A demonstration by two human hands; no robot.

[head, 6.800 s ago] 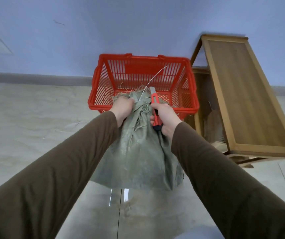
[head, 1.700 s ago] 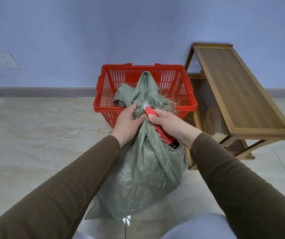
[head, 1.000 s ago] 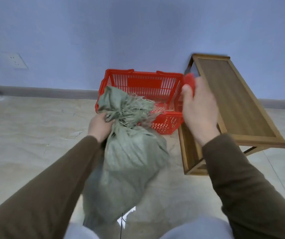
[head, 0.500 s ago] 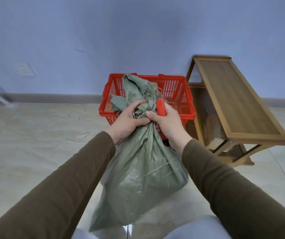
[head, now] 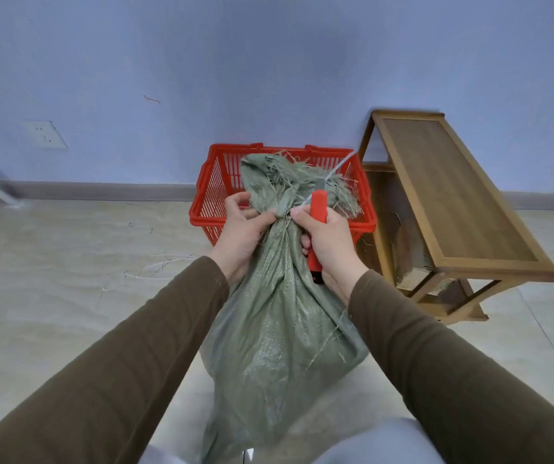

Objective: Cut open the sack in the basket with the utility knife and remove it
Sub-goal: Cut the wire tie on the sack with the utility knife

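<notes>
A green woven sack [head: 279,326] hangs in front of me, out of the red plastic basket [head: 208,209], its frayed top rising above the tied neck. My left hand [head: 240,232] pinches the sack's neck from the left. My right hand [head: 327,242] grips the red utility knife [head: 317,209] upright at the neck's right side. A thin white string [head: 339,165] runs up and right from the neck past the knife's top. The blade is hidden.
The basket stands on the pale tiled floor against a blue wall. A wooden bench table [head: 453,202] stands close on the right. Loose pale strands [head: 158,266] lie on the floor at left. A wall socket [head: 45,139] is at far left.
My hands stayed together at the sack's neck. The white string now stretches out to the upper right, and the frayed top has spread open a little.
</notes>
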